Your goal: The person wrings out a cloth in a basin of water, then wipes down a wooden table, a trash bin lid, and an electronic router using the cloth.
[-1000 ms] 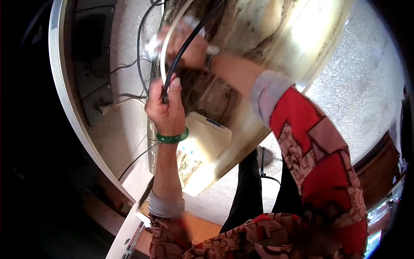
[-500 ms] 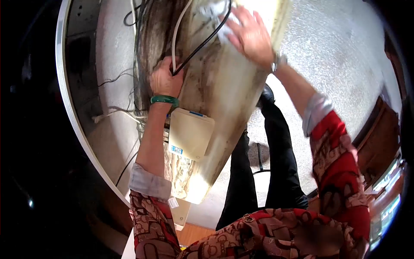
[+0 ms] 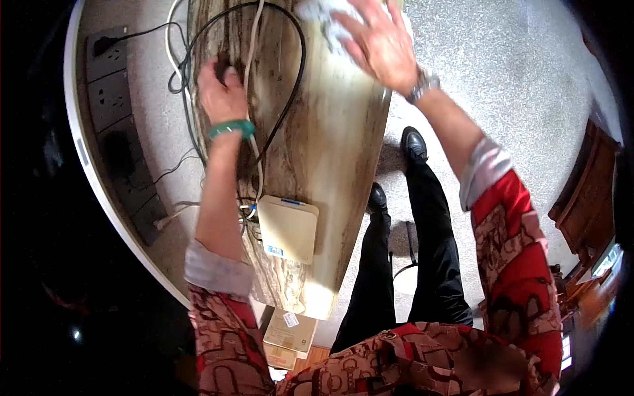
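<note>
My right hand (image 3: pixel 383 53) holds a crumpled white cloth (image 3: pixel 333 30) against the pale, marbled tabletop (image 3: pixel 330 138), its fingers spread over the cloth. At the table's left part is my left hand (image 3: pixel 221 96), wearing a green bangle (image 3: pixel 231 128). Its thumb and index finger are apart, and nothing shows in its grip. A white cable (image 3: pixel 253 39) runs just right of that hand. A black cable (image 3: pixel 303 59) makes a wide loop around it over the tabletop.
A cream flat box (image 3: pixel 287 231) sits on the near part of the table, with tangled thin cables beside it. Grey wall sockets (image 3: pixel 109 99) line the left side, one with a black plug (image 3: pixel 105 45). Cardboard boxes (image 3: pixel 288 330) stand below the near table end.
My left hand has let go of the black and white cables and moved left and up. The black cable now lies in a wide loop. My right hand stays on the cloth.
</note>
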### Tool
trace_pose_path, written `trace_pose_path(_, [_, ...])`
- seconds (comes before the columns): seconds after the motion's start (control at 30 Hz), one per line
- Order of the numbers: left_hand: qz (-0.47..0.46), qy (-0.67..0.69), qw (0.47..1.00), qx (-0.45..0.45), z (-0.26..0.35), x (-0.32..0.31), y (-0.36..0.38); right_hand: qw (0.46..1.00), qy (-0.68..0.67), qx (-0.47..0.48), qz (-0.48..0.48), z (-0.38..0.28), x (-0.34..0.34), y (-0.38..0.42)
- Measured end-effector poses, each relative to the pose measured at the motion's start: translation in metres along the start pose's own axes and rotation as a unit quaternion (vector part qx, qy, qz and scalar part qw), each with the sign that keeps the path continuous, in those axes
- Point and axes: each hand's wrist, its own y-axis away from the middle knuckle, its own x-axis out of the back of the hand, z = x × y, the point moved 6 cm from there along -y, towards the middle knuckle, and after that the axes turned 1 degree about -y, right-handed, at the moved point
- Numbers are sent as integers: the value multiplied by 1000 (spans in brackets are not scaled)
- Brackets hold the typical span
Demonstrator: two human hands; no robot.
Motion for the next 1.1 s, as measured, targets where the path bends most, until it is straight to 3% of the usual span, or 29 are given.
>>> trace_pose_path(0.07, [-30, -9, 998, -54, -28, -18, -24, 1000, -5, -9, 26, 16, -2, -40])
trace_pose_path(0.23, [-59, -21, 989, -135, -16, -41, -59, 997, 39, -1, 63, 53, -21, -115])
trace_pose_path(0.4, [-80, -99, 986, -103, -32, -59, -60, 997, 68, -28, 26, 80, -33, -183])
trace_pose_path(0.5, [-42, -125, 983, -130, -37, -66, -55, 998, 45, -26, 37, 89, -36, -209])
trace_pose_path(0.7, [-23, -132, 985, -107, -35, -63, -52, 997, 68, -37, 26, 64, -56, -208])
trace_pose_path(0.8, [-43, -88, 992, -83, -31, -58, -55, 992, 76, 95, -35, 6, -76, -175])
trace_pose_path(0.83, [-40, -90, 992, -82, -31, -56, -57, 992, 30, 94, -80, -10, -78, -176])
trace_pose_path(0.87, [-29, -95, 991, -91, -29, -54, -59, 994, 4, 87, -67, -16, -80, -177])
trace_pose_path(1.1, [-41, -85, 992, -88, -27, -54, -63, 986, -58, 138, -75, 1, -88, -209])
